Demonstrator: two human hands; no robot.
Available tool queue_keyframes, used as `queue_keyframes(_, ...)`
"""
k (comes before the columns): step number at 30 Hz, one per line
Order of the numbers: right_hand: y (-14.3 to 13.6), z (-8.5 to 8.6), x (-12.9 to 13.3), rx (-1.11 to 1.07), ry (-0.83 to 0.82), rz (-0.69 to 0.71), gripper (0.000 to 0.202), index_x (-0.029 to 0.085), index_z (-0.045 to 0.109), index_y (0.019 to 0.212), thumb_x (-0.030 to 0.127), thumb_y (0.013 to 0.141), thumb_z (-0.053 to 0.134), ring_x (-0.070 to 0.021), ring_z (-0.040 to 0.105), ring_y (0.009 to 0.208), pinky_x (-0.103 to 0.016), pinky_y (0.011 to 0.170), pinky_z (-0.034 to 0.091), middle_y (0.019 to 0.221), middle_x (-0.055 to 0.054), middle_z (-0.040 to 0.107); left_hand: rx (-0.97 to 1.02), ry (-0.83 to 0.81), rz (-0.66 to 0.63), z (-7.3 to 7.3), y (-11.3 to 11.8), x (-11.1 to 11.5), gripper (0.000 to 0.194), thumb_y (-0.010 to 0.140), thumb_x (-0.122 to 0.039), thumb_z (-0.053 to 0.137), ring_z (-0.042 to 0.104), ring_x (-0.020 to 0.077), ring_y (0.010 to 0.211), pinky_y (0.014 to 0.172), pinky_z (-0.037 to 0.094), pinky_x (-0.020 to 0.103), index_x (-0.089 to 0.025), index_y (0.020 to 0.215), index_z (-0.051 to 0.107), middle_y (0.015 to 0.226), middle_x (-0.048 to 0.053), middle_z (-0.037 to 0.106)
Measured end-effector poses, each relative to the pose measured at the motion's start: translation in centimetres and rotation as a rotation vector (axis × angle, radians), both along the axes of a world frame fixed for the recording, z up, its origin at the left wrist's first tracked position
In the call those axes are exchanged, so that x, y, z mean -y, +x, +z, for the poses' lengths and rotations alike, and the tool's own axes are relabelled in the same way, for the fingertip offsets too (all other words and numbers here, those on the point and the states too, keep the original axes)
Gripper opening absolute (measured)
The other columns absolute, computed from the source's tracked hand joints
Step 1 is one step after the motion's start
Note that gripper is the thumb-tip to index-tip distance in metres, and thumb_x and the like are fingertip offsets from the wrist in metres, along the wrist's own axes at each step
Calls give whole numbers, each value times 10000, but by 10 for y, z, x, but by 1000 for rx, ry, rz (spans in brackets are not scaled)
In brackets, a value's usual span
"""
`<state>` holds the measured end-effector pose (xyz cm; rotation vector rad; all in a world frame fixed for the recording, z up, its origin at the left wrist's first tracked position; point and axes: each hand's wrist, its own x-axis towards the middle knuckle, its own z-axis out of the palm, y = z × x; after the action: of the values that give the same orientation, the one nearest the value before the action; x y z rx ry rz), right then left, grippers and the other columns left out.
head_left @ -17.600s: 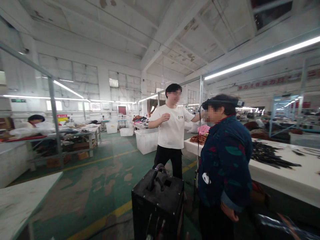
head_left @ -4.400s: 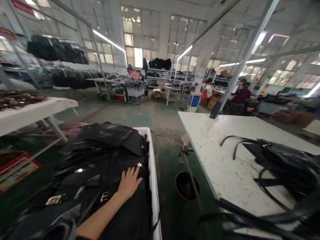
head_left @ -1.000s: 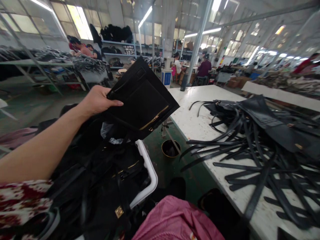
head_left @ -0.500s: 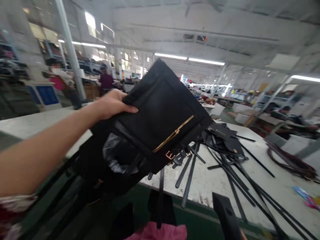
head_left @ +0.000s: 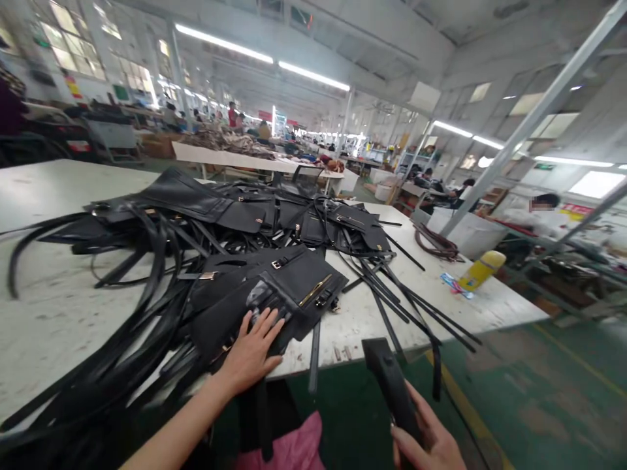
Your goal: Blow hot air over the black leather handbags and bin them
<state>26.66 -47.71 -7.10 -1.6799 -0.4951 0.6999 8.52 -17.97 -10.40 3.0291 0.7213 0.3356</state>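
Note:
My left hand [head_left: 257, 349] lies with fingers spread on a black bag panel [head_left: 304, 277] near the table's front edge. A gold zipper [head_left: 315, 290] and gold-coloured buckles sit on the panel, and a greyish lining shows in an opening beside my fingertips. At the lower right, my right hand [head_left: 428, 431] is wrapped round a black handheld tool [head_left: 386, 375] with a blunt, flat-looking end. Its exact kind is unclear. The tool is apart from the panel, in front of the table edge. One black strap [head_left: 314, 359] hangs over the edge between my hands.
More black bag pieces [head_left: 186, 199] and long straps [head_left: 159, 261] are heaped across the white table [head_left: 44, 202]. To the right lie a yellow bottle [head_left: 482, 269], a small colourful packet [head_left: 456, 287] and coiled brown straps [head_left: 435, 243]. People sit at work farther back.
The bag panel, held up in my left hand before, now lies on the table, and that hand has opened flat on it. My view has swung right. The tool stays in my right hand.

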Motion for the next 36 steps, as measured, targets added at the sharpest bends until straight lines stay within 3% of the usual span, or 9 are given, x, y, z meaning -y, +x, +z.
queue_keyframes(3,0,25,-21,-5,-34,154,802,185,238,1338,373,669,638,-135,497,445,-225,357,406,706,-5,587,52,88,-25,-8,-12,-6,697,750,-478,500,97,266,1333,1063,-3,500,-222,1357,270,1445,77,188)
queue_keyframes(7,0,41,-52,-9,-106,362,723,222,273,1330,215,674,577,-116,508,460,-208,364,427,769,2,577,102,130,84,-7,-17,-6,692,745,-462,513,62,302,1332,1049,26,539,-205,1349,295,1431,86,232)
queue_keyframes(12,9,41,-105,-74,-74,579,677,260,328,1306,186,684,584,-110,509,409,-198,345,431,659,37,569,89,86,38,-13,-29,-3,638,782,-471,468,100,303,1326,1038,11,575,-198,1339,316,1325,76,425)
queue_keyframes(20,42,49,-201,-140,-133,879,603,230,468,1211,180,632,627,-134,532,384,-199,320,440,584,35,559,74,-12,-48,-11,-41,-3,641,774,-386,508,135,280,1322,1063,112,528,-213,1349,282,1343,55,399)
queue_keyframes(23,45,45,-225,-185,-69,875,584,196,489,1181,215,622,656,-156,547,404,-227,323,453,601,9,578,75,-21,-64,-10,-40,-2,634,776,-366,508,137,276,1322,1064,131,525,-209,1347,282,1344,50,398)
queue_keyframes(26,47,41,-230,-174,60,748,582,213,422,1214,282,672,624,-130,540,428,-218,358,465,641,21,569,77,-17,-67,-11,-40,-2,634,784,-369,501,140,274,1322,1062,147,527,-212,1352,268,1353,43,387)
queue_keyframes(29,50,44,-211,-153,99,657,595,218,386,1229,287,685,617,-121,529,414,-212,351,459,643,31,558,90,-13,-72,-14,-42,-4,635,789,-374,499,148,275,1320,1061,154,527,-215,1356,260,1353,50,386)
queue_keyframes(33,51,52,-173,-139,-56,742,658,210,391,1259,211,652,648,-154,551,408,-225,327,463,583,35,557,114,-29,-83,-15,-44,-5,623,789,-378,498,166,279,1316,1059,159,526,-214,1349,278,1335,69,405)
queue_keyframes(36,40,49,-165,-130,-154,832,656,223,395,1274,190,661,629,-138,542,398,-200,323,452,570,44,554,105,-57,-80,-12,-41,-3,622,781,-377,506,166,276,1316,1064,153,519,-208,1341,296,1326,72,415)
